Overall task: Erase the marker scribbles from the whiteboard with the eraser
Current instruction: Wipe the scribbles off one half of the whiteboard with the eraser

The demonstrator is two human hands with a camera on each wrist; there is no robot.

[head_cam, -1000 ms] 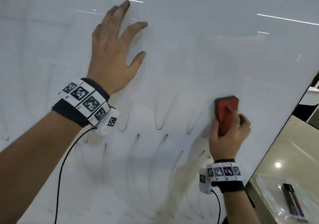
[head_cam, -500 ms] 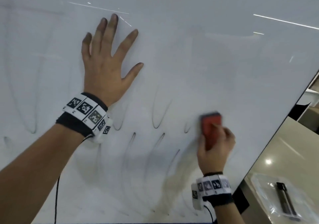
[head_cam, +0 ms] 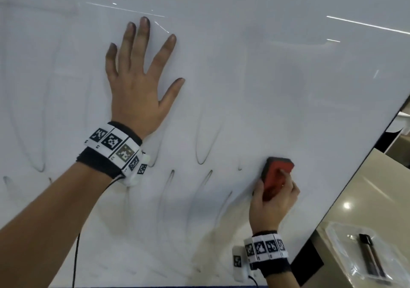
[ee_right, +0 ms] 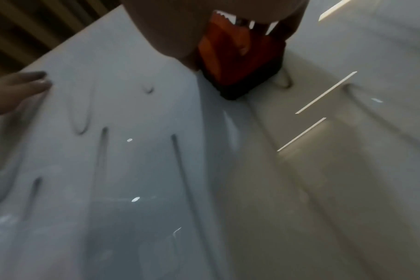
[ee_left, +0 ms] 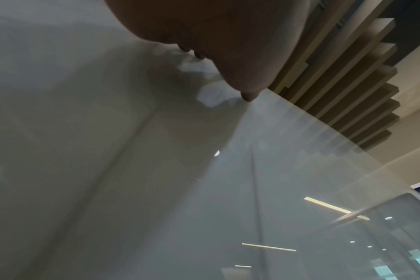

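Note:
The white whiteboard [head_cam: 266, 77] fills the head view, with faint grey marker scribbles [head_cam: 203, 152] looping across its lower middle and left. My right hand [head_cam: 273, 201] grips a red eraser [head_cam: 276, 176] with a dark felt base and presses it on the board at lower right. In the right wrist view the eraser [ee_right: 240, 56] sits flat on the whiteboard [ee_right: 348, 170] beside the marker strokes [ee_right: 103, 144]. My left hand [head_cam: 137, 81] lies flat on the board at upper left, fingers spread, tips smudged dark. The left wrist view shows its palm [ee_left: 216, 28] on the glossy whiteboard [ee_left: 108, 170].
The board's right edge [head_cam: 355, 176] runs diagonally. Beyond it a beige table [head_cam: 381, 199] holds a clear plastic bag with a dark marker [head_cam: 370, 256] in it. A cable hangs from my left wrist band [head_cam: 115, 152].
My right hand has slid the eraser down and leftward over the scribbles near the board's right side. My left hand has shifted lower on the board and spread flat.

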